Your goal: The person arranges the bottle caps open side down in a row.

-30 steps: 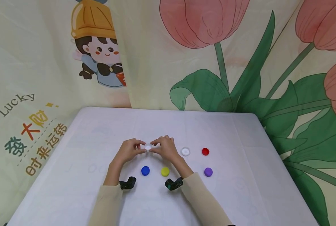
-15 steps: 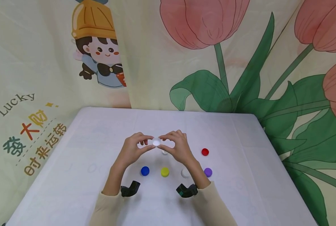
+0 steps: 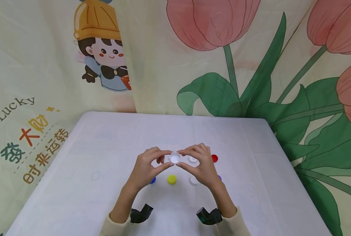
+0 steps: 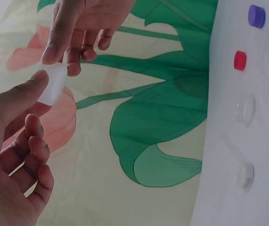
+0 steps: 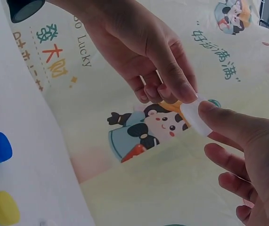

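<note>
White cap (image 3: 175,158) hangs above the table (image 3: 116,141), left hand (image 3: 146,166) and right hand (image 3: 204,166) pinching opposite edges, seemingly to hold it steady.

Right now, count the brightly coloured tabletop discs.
4 in the head view: blue disc, partly behind left hand; red disc beside right hand; purple disc, mostly behind right hand; yellow disc between both hands. Others may be hidden.
</note>
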{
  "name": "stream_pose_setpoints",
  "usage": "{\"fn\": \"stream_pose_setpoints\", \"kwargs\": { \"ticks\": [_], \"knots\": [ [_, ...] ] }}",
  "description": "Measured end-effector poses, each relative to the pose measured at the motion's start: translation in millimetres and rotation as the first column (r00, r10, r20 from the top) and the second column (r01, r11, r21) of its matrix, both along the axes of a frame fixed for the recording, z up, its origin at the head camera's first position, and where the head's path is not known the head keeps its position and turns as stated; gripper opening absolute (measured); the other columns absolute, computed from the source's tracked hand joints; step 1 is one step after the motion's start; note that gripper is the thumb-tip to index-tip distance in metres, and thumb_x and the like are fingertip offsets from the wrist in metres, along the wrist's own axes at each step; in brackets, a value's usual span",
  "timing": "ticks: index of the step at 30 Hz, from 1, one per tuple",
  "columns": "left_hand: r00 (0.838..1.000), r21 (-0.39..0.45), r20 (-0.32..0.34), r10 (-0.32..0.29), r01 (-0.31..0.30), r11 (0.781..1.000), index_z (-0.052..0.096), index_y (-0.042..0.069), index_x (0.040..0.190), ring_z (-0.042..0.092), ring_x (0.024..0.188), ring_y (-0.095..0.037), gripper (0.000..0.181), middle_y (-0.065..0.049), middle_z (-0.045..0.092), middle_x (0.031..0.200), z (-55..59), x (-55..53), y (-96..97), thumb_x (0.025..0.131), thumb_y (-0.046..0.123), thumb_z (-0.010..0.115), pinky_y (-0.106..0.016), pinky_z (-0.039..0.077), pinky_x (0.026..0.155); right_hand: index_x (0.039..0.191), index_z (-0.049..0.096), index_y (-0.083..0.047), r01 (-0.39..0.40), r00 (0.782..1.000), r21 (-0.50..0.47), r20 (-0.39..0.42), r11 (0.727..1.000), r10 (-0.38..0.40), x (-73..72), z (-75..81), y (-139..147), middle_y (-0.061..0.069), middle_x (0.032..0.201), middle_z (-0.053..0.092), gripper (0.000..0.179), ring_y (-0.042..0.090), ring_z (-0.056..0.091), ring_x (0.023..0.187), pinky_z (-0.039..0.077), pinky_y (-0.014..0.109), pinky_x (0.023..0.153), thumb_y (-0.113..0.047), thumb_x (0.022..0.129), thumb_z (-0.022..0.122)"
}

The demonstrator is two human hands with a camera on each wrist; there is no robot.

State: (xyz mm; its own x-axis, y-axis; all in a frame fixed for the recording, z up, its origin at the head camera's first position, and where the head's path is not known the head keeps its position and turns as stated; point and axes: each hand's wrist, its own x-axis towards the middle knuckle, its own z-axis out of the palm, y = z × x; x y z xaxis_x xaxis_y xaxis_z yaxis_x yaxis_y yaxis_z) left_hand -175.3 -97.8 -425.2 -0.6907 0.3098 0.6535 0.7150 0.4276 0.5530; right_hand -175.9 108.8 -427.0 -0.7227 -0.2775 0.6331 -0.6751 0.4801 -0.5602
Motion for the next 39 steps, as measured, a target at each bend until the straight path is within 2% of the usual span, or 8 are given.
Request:
{"fn": "stream_pose_setpoints", "kwargs": {
  "ticks": [7, 22, 25, 28, 30, 32, 36, 39],
  "knots": [
    [0.999, 0.006, -0.005, -0.039, 0.039, 0.999, 0.068, 0.016, 0.099, 0.043, 0.065, -0.005, 0.031, 0.009, 0.049, 0.067, -2.0, 9.6, 6.3, 0.070, 0.024, 0.076, -0.021, 0.036, 0.057, 0.098, 0.069, -0.017, 0.001, 0.999, -0.026, -0.038, 1.000, -0.002, 12.7, -5.4, 7, -0.007, 0.086, 0.062, 0.030, 0.010, 0.042, 0.082, 0.028, 0.033, 0.075, -0.026, 0.070, 0.076],
    [0.999, -0.019, 0.022, -0.035, 0.035, 0.999, 0.069, 0.018, 0.098, 0.042, 0.065, -0.004, 0.031, 0.008, 0.049, 0.066, -2.1, 12.9, 10.8, 0.071, 0.030, 0.075, -0.024, 0.035, 0.061, 0.097, 0.069, -0.018, -0.010, 0.998, -0.050, -0.058, 0.999, 0.007, 17.3, -8.8, 13, -0.009, 0.087, 0.060, 0.029, 0.008, 0.042, 0.084, 0.028, 0.031, 0.075, -0.030, 0.071, 0.075],
    [0.998, -0.008, 0.050, -0.024, 0.025, 1.000, 0.069, 0.020, 0.098, 0.042, 0.064, -0.005, 0.031, 0.010, 0.047, 0.065, -2.7, 12.6, 11.1, 0.069, 0.030, 0.076, -0.027, 0.032, 0.068, 0.097, 0.069, -0.018, -0.009, 0.998, -0.057, -0.070, 0.998, 0.005, 17.8, -9.3, 13, -0.009, 0.087, 0.060, 0.029, 0.009, 0.042, 0.085, 0.030, 0.031, 0.075, -0.029, 0.071, 0.076],
    [0.991, 0.022, 0.132, -0.003, 0.000, 1.000, 0.070, 0.020, 0.097, 0.044, 0.062, -0.006, 0.029, 0.012, 0.046, 0.063, -1.8, 13.3, 11.6, 0.070, 0.030, 0.076, -0.028, 0.030, 0.071, 0.096, 0.069, -0.018, -0.009, 0.996, -0.062, -0.087, 0.998, 0.003, 17.8, -9.8, 13, -0.009, 0.088, 0.060, 0.029, 0.010, 0.043, 0.085, 0.032, 0.031, 0.075, -0.028, 0.071, 0.076],
    [0.972, 0.051, 0.235, 0.009, -0.021, 0.998, 0.071, 0.021, 0.095, 0.045, 0.062, -0.007, 0.025, 0.011, 0.048, 0.062, -0.8, 14.2, 12.1, 0.073, 0.031, 0.074, -0.027, 0.033, 0.067, 0.096, 0.069, -0.018, -0.008, 0.995, -0.063, -0.097, 0.998, 0.001, 17.7, -10.2, 13, -0.009, 0.088, 0.060, 0.028, 0.010, 0.043, 0.085, 0.031, 0.031, 0.075, -0.027, 0.071, 0.076],
    [0.934, 0.076, 0.357, 0.013, -0.043, 0.996, 0.071, 0.023, 0.093, 0.047, 0.062, -0.010, 0.022, 0.009, 0.050, 0.062, 1.2, 15.5, 12.6, 0.075, 0.035, 0.071, -0.026, 0.036, 0.061, 0.096, 0.069, -0.018, -0.008, 0.995, -0.063, -0.105, 0.998, 0.001, 17.6, -10.3, 13, -0.008, 0.087, 0.061, 0.029, 0.010, 0.043, 0.085, 0.030, 0.032, 0.076, -0.027, 0.070, 0.076],
    [0.824, 0.100, 0.567, -0.004, -0.064, 0.993, 0.071, 0.025, 0.091, 0.050, 0.069, -0.015, 0.022, 0.006, 0.059, 0.071, 3.3, 16.4, 13.3, 0.076, 0.041, 0.068, -0.026, 0.039, 0.057, 0.097, 0.069, -0.017, -0.009, 0.995, -0.059, -0.104, 0.998, 0.003, 17.8, -10.1, 14, -0.008, 0.087, 0.061, 0.030, 0.010, 0.043, 0.085, 0.028, 0.033, 0.077, -0.028, 0.070, 0.076],
    [0.764, 0.114, 0.644, -0.035, -0.051, 0.992, 0.071, 0.023, 0.091, 0.050, 0.074, -0.017, 0.022, 0.005, 0.063, 0.078, 3.1, 15.7, 13.8, 0.077, 0.039, 0.067, -0.028, 0.039, 0.062, 0.097, 0.069, -0.017, -0.013, 0.995, -0.051, -0.100, 0.999, 0.008, 18.1, -10.3, 14, -0.008, 0.087, 0.060, 0.030, 0.010, 0.042, 0.085, 0.030, 0.032, 0.076, -0.028, 0.070, 0.076]
  ]
}}
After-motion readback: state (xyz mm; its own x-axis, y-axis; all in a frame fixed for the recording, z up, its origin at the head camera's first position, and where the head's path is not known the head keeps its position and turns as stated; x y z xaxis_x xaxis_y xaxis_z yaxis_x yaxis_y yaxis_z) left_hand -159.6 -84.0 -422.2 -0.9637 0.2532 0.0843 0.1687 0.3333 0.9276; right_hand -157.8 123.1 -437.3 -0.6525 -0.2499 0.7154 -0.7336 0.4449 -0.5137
